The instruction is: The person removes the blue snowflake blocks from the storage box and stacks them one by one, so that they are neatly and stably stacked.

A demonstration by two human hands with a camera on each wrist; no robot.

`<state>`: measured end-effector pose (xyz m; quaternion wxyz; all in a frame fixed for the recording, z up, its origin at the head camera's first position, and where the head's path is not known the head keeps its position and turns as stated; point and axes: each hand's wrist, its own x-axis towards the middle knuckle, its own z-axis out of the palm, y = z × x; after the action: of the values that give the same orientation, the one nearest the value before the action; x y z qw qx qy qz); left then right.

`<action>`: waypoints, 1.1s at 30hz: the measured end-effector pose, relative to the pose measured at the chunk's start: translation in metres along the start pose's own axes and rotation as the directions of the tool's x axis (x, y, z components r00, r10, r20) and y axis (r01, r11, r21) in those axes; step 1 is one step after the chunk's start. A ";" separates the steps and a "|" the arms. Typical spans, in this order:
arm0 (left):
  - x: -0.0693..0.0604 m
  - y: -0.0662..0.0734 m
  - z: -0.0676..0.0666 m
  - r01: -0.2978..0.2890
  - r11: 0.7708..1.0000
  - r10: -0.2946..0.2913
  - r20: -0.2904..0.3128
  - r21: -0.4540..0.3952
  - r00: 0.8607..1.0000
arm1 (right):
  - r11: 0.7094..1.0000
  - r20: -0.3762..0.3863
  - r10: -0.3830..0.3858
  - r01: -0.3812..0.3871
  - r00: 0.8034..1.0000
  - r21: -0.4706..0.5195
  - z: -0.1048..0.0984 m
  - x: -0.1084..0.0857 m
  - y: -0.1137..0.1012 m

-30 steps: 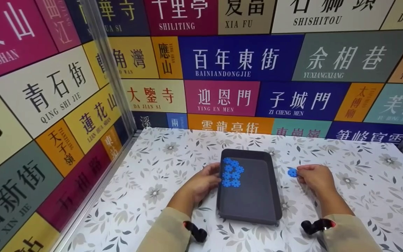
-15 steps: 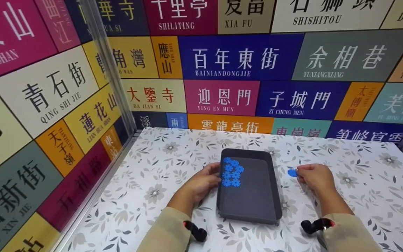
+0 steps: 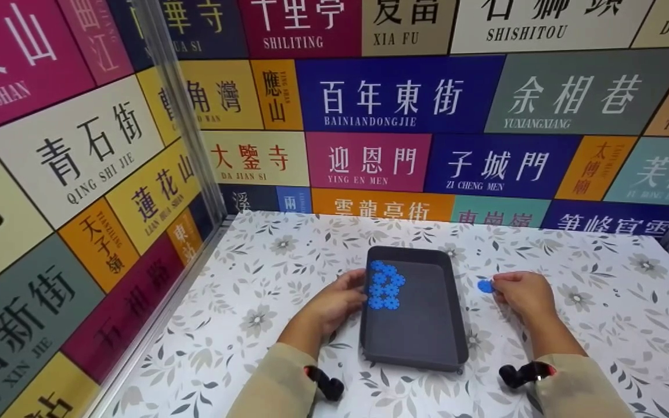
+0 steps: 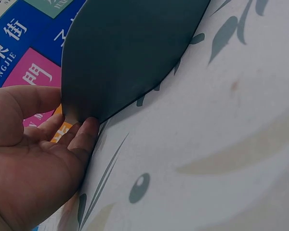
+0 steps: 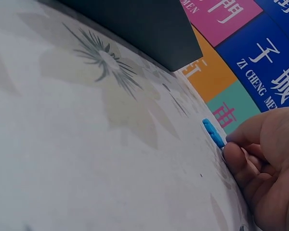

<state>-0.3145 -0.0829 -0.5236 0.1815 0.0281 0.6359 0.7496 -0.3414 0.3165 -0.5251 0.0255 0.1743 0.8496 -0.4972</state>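
A dark grey tray (image 3: 416,342) lies on the table, with several blue flower-shaped pieces (image 3: 384,290) grouped at its upper left. At the tray's left wall is the left hand (image 3: 331,305); in the left wrist view that hand (image 4: 36,154) touches the tray (image 4: 125,53) with its fingertips, fingers fairly extended. To the right of the tray, the right hand (image 3: 529,299) pinches a single blue piece (image 3: 485,286) between thumb and finger. The right wrist view shows this piece (image 5: 212,132) tilted, close to the table surface, at the fingertips of the hand (image 5: 269,168).
The table (image 3: 613,313) has a white cover printed with grey flowers and leaves. Behind it and along the left stand walls of coloured panels (image 3: 392,96) with lettering. Both sleeved wrists carry small black devices (image 3: 326,384).
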 end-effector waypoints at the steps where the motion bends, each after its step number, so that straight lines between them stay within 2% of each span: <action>1: 0.000 0.000 0.000 -0.001 1.000 0.001 -0.001 0.001 1.000 | 1.000 -0.004 -0.001 0.001 1.000 0.005 0.000 0.000 0.000; 11: 0.003 -0.002 -0.001 0.004 1.000 -0.004 0.004 -0.011 1.000 | 0.992 -0.049 -0.032 0.037 0.998 0.123 0.004 -0.007 -0.007; 17: 0.002 -0.001 0.000 0.003 1.000 -0.003 0.001 -0.002 1.000 | 0.979 -0.045 -0.118 0.124 0.992 0.162 0.006 -0.019 -0.028; 24: 0.002 0.001 0.000 0.012 1.000 -0.012 -0.003 0.000 1.000 | 0.972 -0.011 -0.165 0.164 0.986 0.169 0.011 -0.034 -0.052; 28: 0.001 0.000 0.000 0.017 1.000 -0.017 0.002 0.003 1.000 | 0.968 -0.018 -0.183 0.183 0.983 0.173 0.014 -0.040 -0.062; 33: 0.001 -0.001 -0.001 0.002 1.000 -0.002 0.010 0.007 1.000 | 0.950 -0.021 -0.209 0.208 0.978 0.231 0.024 -0.047 -0.077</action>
<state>-0.3152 -0.0834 -0.5245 0.1854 0.0320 0.6378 0.7469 -0.3249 0.2491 -0.4621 -0.0459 0.0845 0.7992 -0.5934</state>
